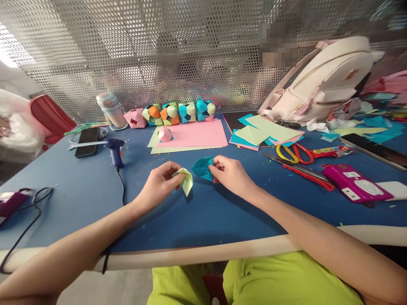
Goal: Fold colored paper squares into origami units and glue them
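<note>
My left hand [165, 178] pinches a pale green folded paper piece [187, 182] between thumb and fingers, its pointed end facing down. Close by on the right, my right hand [230, 174] grips a blue folded paper piece [202, 167] that comes to a point at its left. A small gap separates the two pieces, both held above the blue table [178, 228]. Behind them, a small pink and white folded paper shape [165, 134] sits on pink paper sheets [200, 132]. Several finished paper balls stand in a row, among them a blue and green one [205, 110].
A glue gun [116, 152] with its cord, a phone [87, 142] and a bottle [111, 110] are at left. To the right lie loose paper squares [270, 129], scissors [297, 153], a cutter [305, 171], a purple power strip [358, 183] and a white backpack [327, 80].
</note>
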Demonstrator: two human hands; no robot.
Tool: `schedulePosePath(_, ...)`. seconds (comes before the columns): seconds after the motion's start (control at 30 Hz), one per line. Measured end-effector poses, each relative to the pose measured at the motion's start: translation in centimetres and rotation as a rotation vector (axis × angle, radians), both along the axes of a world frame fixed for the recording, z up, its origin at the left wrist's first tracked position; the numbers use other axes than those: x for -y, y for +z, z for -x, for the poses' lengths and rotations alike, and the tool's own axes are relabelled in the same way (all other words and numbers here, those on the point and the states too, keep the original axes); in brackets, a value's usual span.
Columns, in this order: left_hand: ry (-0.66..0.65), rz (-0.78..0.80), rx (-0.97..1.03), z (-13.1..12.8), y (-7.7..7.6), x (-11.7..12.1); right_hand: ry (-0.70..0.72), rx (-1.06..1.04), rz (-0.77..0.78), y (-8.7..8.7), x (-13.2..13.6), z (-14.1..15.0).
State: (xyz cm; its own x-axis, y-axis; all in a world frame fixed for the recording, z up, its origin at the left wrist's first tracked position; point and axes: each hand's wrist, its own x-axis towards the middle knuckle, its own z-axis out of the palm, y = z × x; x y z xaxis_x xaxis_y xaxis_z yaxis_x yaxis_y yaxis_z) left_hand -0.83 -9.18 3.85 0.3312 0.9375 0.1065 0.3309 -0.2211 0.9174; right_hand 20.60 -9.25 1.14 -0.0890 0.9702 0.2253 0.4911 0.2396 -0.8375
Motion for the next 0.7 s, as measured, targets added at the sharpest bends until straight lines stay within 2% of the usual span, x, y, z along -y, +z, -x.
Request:
schedulePosePath(0.13,0.03,-0.218,-0.039,-0.4,-0.3,0.5,0.013,0.093,-0.073,-0.4,0.4,0.9)
schedulePosePath(0.2,0.018,-0.268,-0.034,-0.5,-0.7,0.7,0.035,0.092,-0.073,-0.3,0.8,1.4)
schedulePosePath(0.3,0.013,-0.2,0.004,-0.8,-1.2,0.8,0.092,0.001,-0.015,0.1,1.4,1.8)
schedulePosePath(0.43,0.067,-0.108,0.068,-1.0,-1.7,0.9,0.166,-0.168,0.151,0.8,2.0,2.1)
schedulePosePath(0.57,0.142,-0.116,0.031,-1.1,-2.1,0.8,0.196,-0.258,0.239,1.1,2.3,2.4)
schedulePosePath(0.7,0.139,-0.115,0.048,-1.0,-2.5,0.7,0.206,-0.257,0.264,1.1,2.5,2.5)
